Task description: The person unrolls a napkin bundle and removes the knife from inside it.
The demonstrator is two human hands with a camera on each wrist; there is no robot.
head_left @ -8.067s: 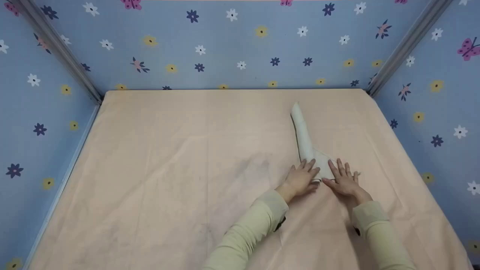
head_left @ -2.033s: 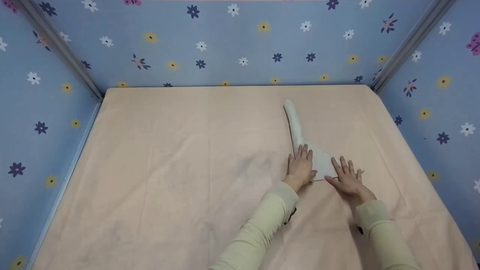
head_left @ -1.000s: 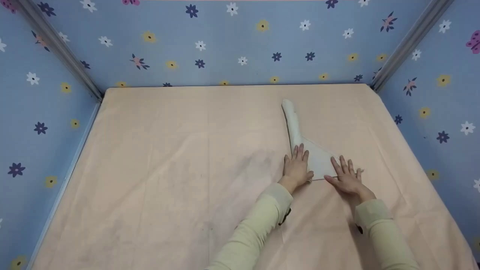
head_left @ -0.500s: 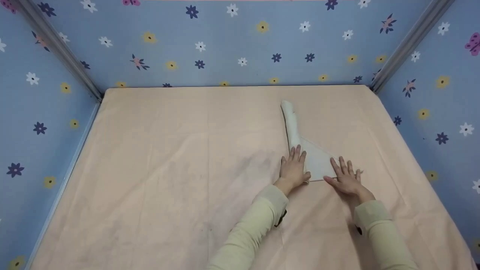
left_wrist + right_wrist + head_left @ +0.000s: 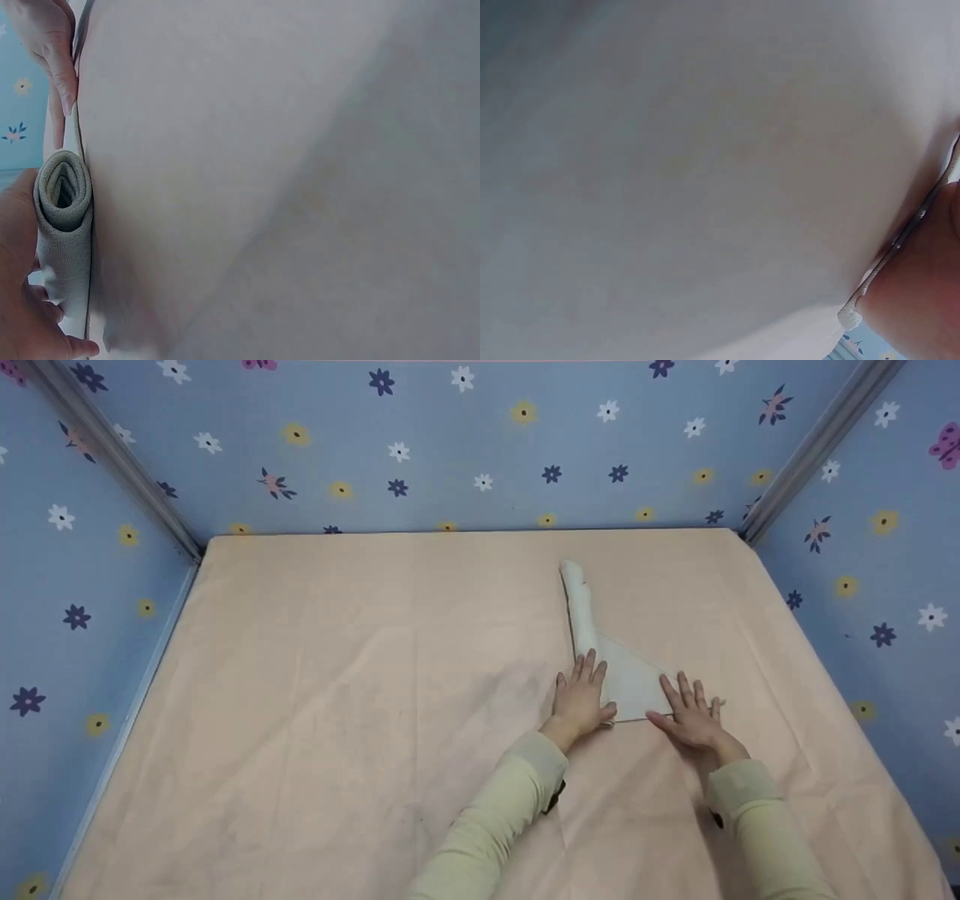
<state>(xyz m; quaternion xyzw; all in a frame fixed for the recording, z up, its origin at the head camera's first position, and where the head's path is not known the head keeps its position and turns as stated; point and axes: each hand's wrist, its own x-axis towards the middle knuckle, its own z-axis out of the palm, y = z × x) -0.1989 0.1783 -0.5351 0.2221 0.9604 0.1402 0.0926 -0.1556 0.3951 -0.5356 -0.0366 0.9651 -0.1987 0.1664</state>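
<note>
A pale grey-green cloth (image 5: 634,682) lies on the table, its left part wound into a long roll (image 5: 577,600) that points away from me. Its right part spreads flat as a wedge. My left hand (image 5: 579,701) rests on the near end of the roll, fingers extended. The left wrist view shows the roll's spiral end (image 5: 64,191) beside that hand. With fingers spread, my right hand (image 5: 691,716) presses the flat part's right corner. A thin pale tip (image 5: 721,702) pokes out beyond its fingers. In the right wrist view only part of this hand (image 5: 922,292) shows, against the cloth's edge.
A peach tablecloth (image 5: 300,697) with creases and faint grey smudges covers the table. Blue flowered panels (image 5: 480,442) stand at the back and on both sides, with grey metal posts (image 5: 825,450) in the corners.
My left hand and the roll have shifted left, and more flat cloth shows between the hands than earlier. The right hand has stayed nearly in place.
</note>
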